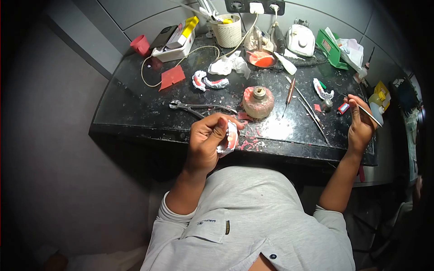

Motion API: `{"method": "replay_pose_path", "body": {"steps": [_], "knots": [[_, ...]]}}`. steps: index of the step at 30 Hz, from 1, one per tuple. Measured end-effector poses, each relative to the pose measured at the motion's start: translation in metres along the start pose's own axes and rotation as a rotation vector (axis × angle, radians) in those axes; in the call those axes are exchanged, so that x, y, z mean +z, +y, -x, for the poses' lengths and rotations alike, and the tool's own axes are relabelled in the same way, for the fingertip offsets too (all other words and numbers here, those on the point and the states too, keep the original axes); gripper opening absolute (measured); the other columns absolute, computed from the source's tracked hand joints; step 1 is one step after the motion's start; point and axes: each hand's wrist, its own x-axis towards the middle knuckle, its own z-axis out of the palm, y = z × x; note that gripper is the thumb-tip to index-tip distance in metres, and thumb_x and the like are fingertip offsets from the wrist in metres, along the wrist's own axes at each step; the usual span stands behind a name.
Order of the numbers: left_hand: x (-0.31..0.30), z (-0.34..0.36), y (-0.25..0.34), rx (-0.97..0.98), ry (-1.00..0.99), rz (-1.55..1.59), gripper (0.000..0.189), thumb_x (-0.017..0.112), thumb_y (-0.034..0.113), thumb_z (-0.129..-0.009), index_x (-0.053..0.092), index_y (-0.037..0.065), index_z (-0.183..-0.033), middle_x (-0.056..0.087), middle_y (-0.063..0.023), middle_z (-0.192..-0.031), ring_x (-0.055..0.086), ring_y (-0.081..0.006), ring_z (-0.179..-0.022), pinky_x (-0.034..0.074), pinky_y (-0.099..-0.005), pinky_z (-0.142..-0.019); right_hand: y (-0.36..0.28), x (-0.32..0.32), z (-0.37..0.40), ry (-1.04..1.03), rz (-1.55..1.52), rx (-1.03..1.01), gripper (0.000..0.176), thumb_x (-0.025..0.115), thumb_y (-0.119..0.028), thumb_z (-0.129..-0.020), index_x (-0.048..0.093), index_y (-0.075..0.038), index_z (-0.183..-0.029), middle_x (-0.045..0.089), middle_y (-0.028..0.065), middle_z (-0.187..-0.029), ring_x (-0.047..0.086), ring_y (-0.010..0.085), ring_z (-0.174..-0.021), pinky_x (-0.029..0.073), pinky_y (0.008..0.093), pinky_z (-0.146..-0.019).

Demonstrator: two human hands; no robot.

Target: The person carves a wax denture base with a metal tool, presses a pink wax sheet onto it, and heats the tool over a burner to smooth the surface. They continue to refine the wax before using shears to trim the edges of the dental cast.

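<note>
My left hand (205, 140) is closed around a white dental cast (232, 137) with pink wax and teeth on it, held just over the desk's front edge. At the right, my right hand (360, 128) pinches a slim wax carving tool (370, 116), raised above the desk and well apart from the cast. Pink wax shavings (248, 143) lie beside the left hand. Behind it rests a metal plier-like tool (203, 107). Between the hands stands a wax-smeared burner (258, 103) with a metal top. A small red-and-blue item (343, 108) lies near my right hand.
Long metal tools (312, 113) and a brown-handled knife (290, 92) lie right of the burner. More casts (199, 81) and a pink wax sheet (172, 77) sit farther back. Behind are a woven cup (227, 34), a bowl of red wax (261, 59) and cables.
</note>
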Motion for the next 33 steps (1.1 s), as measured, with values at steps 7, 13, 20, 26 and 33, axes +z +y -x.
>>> {"method": "replay_pose_path", "body": {"steps": [7, 13, 20, 26, 33], "knots": [[-0.002, 0.006, 0.006, -0.106, -0.162, 0.199, 0.04, 0.057, 0.029, -0.107, 0.065, -0.007, -0.092, 0.064, -0.0119, -0.072, 0.056, -0.0118, -0.051, 0.04, -0.024, -0.043, -0.003, 0.004, 0.0, 0.044, -0.003, 0.063, 0.019, 0.071, -0.007, -0.097, 0.073, 0.006, -0.111, 0.075, 0.0131, -0.103, 0.074, 0.0201, -0.095, 0.057, 0.0295, -0.091], [0.009, 0.01, 0.019, -0.147, -0.175, 0.276, 0.039, 0.059, 0.029, -0.106, 0.066, -0.007, -0.091, 0.066, -0.0138, -0.073, 0.056, -0.0124, -0.048, 0.041, -0.0241, -0.044, -0.014, 0.007, -0.002, 0.013, 0.051, 0.039, 0.02, 0.067, -0.004, -0.099, 0.07, 0.006, -0.116, 0.075, 0.0168, -0.104, 0.074, 0.0215, -0.097, 0.057, 0.0298, -0.092], [0.005, 0.007, 0.014, -0.224, -0.206, 0.264, 0.035, 0.058, 0.023, -0.105, 0.066, -0.007, -0.088, 0.067, -0.0137, -0.074, 0.057, -0.013, -0.049, 0.04, -0.0243, -0.043, -0.088, 0.054, 0.034, -0.252, -0.253, -0.211, 0.02, 0.067, -0.006, -0.098, 0.07, 0.007, -0.113, 0.075, 0.0213, -0.104, 0.074, 0.0283, -0.098, 0.057, 0.0375, -0.092], [0.009, 0.008, 0.013, -0.306, -0.209, 0.246, 0.032, 0.059, 0.021, -0.104, 0.067, -0.005, -0.087, 0.067, -0.0117, -0.075, 0.056, -0.0103, -0.05, 0.04, -0.0233, -0.045, -0.153, 0.097, 0.06, -0.705, -0.366, -0.403, 0.029, 0.078, -0.001, -0.081, 0.071, 0.006, -0.109, 0.073, 0.0239, -0.109, 0.074, 0.037, -0.105, 0.058, 0.0509, -0.097], [0.014, 0.008, 0.025, -0.337, -0.168, 0.291, 0.031, 0.058, 0.02, -0.104, 0.066, -0.002, -0.084, 0.063, -0.0031, -0.067, 0.048, -0.0025, -0.05, 0.034, -0.0202, -0.046, -0.149, 0.114, 0.071, -0.736, -0.356, -0.457, 0.032, 0.08, 0.005, -0.079, 0.069, 0.009, -0.109, 0.072, 0.0252, -0.11, 0.073, 0.0373, -0.106, 0.061, 0.045, -0.093]]}}
